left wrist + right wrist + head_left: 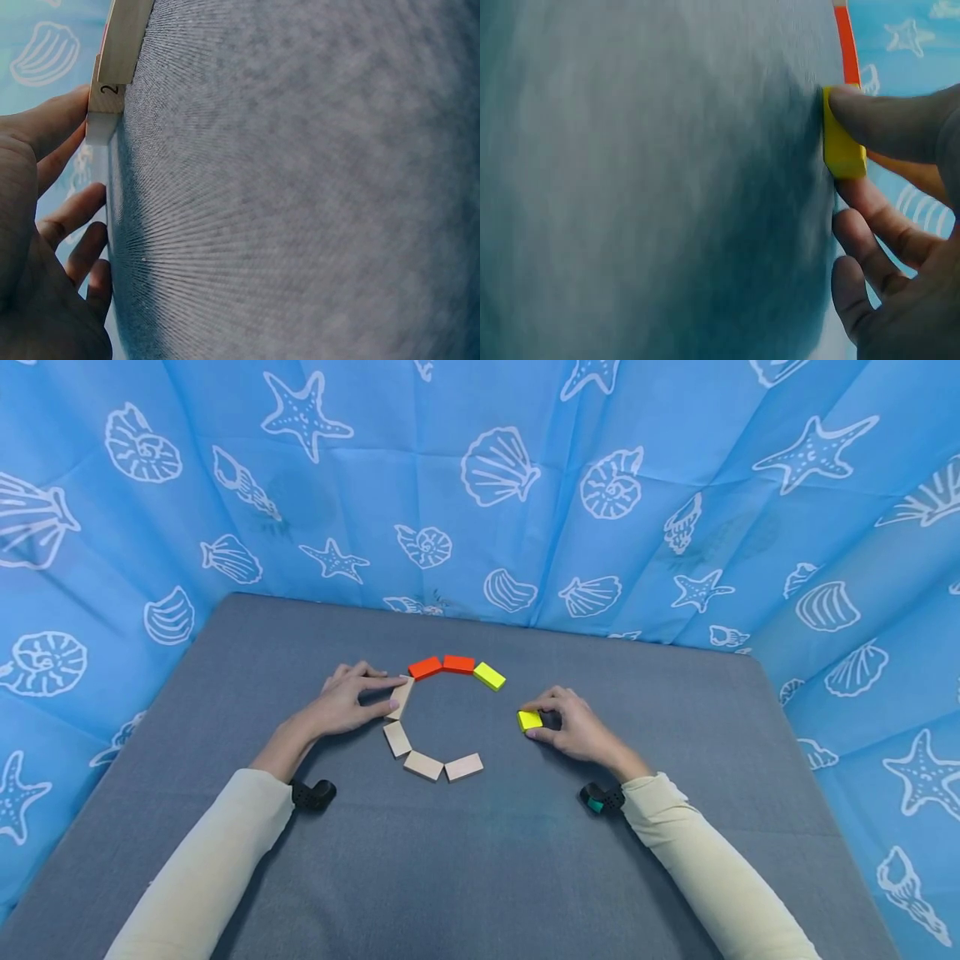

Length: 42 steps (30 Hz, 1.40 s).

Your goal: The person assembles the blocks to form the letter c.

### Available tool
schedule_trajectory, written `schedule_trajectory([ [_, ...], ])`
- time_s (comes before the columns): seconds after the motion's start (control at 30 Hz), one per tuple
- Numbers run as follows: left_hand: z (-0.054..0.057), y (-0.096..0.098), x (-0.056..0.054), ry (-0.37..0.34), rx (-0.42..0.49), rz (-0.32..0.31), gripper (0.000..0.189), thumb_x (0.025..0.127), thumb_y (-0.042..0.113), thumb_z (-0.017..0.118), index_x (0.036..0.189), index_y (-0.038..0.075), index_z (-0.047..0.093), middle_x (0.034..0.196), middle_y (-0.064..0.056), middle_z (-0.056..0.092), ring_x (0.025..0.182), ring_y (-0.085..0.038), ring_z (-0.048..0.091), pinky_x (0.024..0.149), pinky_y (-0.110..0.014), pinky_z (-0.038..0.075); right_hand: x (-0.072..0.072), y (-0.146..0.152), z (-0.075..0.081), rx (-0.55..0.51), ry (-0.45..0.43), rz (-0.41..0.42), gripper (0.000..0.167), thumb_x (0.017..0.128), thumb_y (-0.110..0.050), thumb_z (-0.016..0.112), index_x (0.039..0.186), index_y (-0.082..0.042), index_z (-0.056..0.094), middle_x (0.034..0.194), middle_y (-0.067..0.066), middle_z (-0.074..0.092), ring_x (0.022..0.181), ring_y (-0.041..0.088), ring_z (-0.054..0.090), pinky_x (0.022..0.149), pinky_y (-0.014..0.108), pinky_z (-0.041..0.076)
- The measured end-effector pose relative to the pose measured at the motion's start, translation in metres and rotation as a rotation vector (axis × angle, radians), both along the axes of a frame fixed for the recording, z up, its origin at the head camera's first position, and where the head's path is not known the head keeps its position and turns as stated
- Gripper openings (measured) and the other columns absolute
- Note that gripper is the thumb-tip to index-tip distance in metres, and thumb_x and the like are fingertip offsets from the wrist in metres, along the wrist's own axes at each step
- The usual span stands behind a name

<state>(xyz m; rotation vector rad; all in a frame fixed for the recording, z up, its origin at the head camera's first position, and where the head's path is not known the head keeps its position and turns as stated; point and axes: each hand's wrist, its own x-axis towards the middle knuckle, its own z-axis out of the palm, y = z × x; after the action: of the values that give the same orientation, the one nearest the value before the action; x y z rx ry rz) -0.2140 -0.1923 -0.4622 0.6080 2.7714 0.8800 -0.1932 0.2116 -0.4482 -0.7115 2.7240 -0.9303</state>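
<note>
My left hand [347, 700] pinches a plain wooden block [402, 697] between thumb and index finger, at the left side of a curved row of blocks. A "2" is marked on a wooden block face [106, 91] in the left wrist view. The other left fingers spread away from it. Opposite, my right hand [573, 727] grips a yellow block [529, 720] with thumb and fingertips, close over the table. In the right wrist view the thumb lies along this yellow block [843, 139]. Between the hands, two red blocks [458, 664] and a yellow-green block [489, 676] form the far arc.
Three more wooden blocks [423, 766] continue the curve along the near left side, leaving a gap at the right. Grey cloth covers the table [480, 877]. A blue curtain [465, 527] with white shells and starfish hangs behind and along both sides.
</note>
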Motion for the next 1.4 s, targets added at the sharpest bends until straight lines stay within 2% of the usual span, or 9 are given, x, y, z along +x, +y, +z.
schedule_trajectory([
  [0.3,0.001,-0.001,0.001,-0.002,-0.001,0.002,0.054,0.097,0.048,0.067,0.146,0.027,0.058,0.141,-0.016,0.052,0.118,-0.037,0.040,0.091,-0.057,0.031,0.010,-0.022,0.003,-0.020,-0.035,0.239,0.037,0.091,-0.010,0.077,0.127,-0.014,0.073,0.118,0.002,0.059,0.109,0.021,0.050,0.090,0.043,0.042],
  [0.53,0.001,-0.001,0.000,-0.006,-0.001,0.002,0.054,0.097,0.048,0.067,0.146,0.027,0.058,0.141,-0.016,0.051,0.119,-0.037,0.039,0.091,-0.057,0.031,0.013,-0.033,0.004,0.015,-0.049,0.336,0.038,0.092,-0.010,0.076,0.130,-0.015,0.072,0.122,-0.001,0.059,0.111,0.019,0.047,0.093,0.044,0.038],
  [1.4,0.005,0.001,0.002,-0.007,-0.008,0.009,0.054,0.097,0.047,0.067,0.146,0.027,0.058,0.140,-0.016,0.051,0.118,-0.037,0.039,0.092,-0.057,0.031,0.015,-0.040,0.001,0.000,-0.034,0.395,0.040,0.094,-0.003,0.072,0.132,-0.014,0.070,0.124,0.001,0.060,0.112,0.020,0.047,0.094,0.045,0.035],
])
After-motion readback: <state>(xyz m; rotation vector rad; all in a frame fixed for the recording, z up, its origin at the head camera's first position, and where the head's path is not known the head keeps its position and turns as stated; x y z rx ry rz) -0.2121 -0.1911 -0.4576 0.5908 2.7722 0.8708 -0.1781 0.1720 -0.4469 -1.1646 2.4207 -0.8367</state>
